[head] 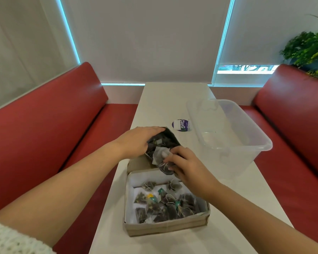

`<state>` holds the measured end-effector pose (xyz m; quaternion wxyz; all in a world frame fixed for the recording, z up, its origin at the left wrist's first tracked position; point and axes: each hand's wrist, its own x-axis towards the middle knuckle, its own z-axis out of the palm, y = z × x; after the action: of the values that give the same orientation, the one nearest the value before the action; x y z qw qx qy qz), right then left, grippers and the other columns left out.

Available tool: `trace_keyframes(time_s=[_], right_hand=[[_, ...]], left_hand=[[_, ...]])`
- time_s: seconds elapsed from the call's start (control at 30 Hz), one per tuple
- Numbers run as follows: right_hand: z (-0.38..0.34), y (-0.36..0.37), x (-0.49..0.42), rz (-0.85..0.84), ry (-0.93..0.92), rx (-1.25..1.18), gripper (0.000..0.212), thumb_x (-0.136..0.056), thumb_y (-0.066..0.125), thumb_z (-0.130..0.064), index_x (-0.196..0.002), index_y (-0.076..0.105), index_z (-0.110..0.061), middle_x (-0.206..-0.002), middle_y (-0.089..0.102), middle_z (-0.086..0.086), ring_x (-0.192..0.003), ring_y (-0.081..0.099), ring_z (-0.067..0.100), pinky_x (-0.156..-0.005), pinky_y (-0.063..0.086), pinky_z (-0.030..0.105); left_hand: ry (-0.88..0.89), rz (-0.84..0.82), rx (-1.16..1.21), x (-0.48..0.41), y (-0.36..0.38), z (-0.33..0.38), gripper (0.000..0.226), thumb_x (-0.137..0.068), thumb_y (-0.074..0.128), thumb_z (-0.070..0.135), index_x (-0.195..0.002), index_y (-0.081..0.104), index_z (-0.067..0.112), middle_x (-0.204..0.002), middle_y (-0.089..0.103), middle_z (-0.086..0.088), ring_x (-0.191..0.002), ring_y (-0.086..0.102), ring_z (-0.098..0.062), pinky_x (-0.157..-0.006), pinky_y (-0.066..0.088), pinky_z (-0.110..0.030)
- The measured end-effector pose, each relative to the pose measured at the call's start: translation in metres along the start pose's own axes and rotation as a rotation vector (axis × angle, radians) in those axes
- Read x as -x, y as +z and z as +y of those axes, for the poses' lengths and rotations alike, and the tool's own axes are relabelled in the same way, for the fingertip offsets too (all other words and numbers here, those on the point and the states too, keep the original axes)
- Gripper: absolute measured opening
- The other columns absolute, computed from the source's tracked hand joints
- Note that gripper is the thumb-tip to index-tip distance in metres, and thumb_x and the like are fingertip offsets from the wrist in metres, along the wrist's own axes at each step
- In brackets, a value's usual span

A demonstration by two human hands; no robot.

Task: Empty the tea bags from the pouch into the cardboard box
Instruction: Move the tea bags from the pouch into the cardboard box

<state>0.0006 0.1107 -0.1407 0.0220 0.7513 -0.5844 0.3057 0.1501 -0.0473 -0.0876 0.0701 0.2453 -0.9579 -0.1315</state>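
Sleeve, cardboard box on white table, red benches

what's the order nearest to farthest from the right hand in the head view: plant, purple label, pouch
1. pouch: held by the right hand, at its fingers
2. purple label: flat on the table, just beyond the pouch
3. plant: far right, well behind everything else

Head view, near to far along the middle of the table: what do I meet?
cardboard box with tea bags → pouch → purple round label. The clear tub runs alongside several of these, so I leave it out.
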Motion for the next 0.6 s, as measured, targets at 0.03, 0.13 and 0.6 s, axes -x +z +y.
trace_keyframes(time_s=[0.03,0.13,0.6], right_hand=[[-0.004,-0.001,0.008,-0.002,-0.01,-0.024,0.025,-0.085,0.061,-0.005,-0.11,0.064,-0.01,-0.11,0.056,0.007,-0.096,0.052,0.02,-0.082,0.046,0.024],[-0.012,0.007,0.029,-0.064,-0.054,-0.043,0.026,-0.089,0.058,-0.011,-0.115,0.061,-0.014,-0.116,0.053,0.003,-0.101,0.05,0.016,-0.085,0.045,0.023],[-0.001,0.066,0.027,-0.417,-0.199,0.129,0.048,-0.089,0.063,-0.015,-0.133,0.051,-0.026,-0.147,0.043,0.003,-0.136,0.036,0.033,-0.102,0.044,0.051]], left_hand=[[-0.003,0.002,0.007,0.0,0.0,0.0,0.072,-0.085,0.043,-0.006,-0.148,0.03,0.027,-0.152,0.037,0.006,-0.138,0.036,-0.014,-0.109,0.029,-0.027],[-0.007,0.014,0.011,0.002,0.002,0.002,0.07,-0.086,0.042,-0.006,-0.148,0.031,0.026,-0.152,0.037,0.006,-0.138,0.036,-0.013,-0.107,0.024,-0.022],[-0.034,0.015,0.034,0.006,0.01,0.002,0.07,-0.084,0.044,-0.004,-0.145,0.035,0.03,-0.146,0.046,0.004,-0.131,0.046,-0.019,-0.105,0.042,-0.037]])
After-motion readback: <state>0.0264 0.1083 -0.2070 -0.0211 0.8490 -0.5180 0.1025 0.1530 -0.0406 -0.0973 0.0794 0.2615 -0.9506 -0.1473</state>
